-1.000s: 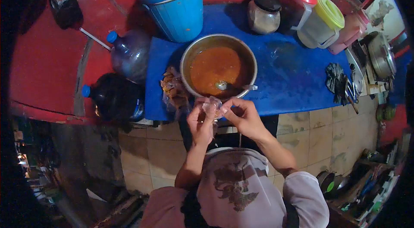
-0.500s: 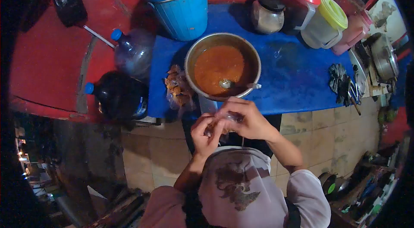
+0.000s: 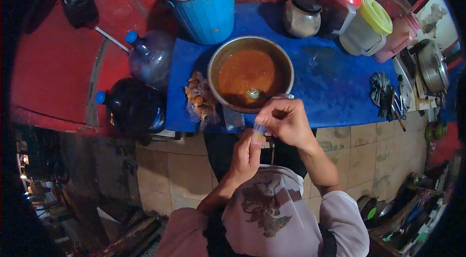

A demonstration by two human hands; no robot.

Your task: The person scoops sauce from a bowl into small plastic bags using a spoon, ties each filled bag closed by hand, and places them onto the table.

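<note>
From the head camera, a person pinches a small clear bag [image 3: 259, 130] at the near edge of a blue worktop [image 3: 335, 94] — left hand [image 3: 246, 157] gripping its lower part, right hand [image 3: 290, 123] its top, both grips pressed on plastic. Just beyond sits a metal bowl [image 3: 283, 70] of orange sauce [image 3: 245, 72], spoon [image 3: 253, 93] inside — a bucket [image 3: 204, 19] behind.

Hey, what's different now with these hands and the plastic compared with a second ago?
The left hand has drawn back toward the body, and the right hand has moved slightly outward, toward the metal bowl. The clear plastic, spread out between them earlier, is now a narrow strip; neither hand has visibly let go. The bowl, spoon and bagged pieces stayed put.
</note>
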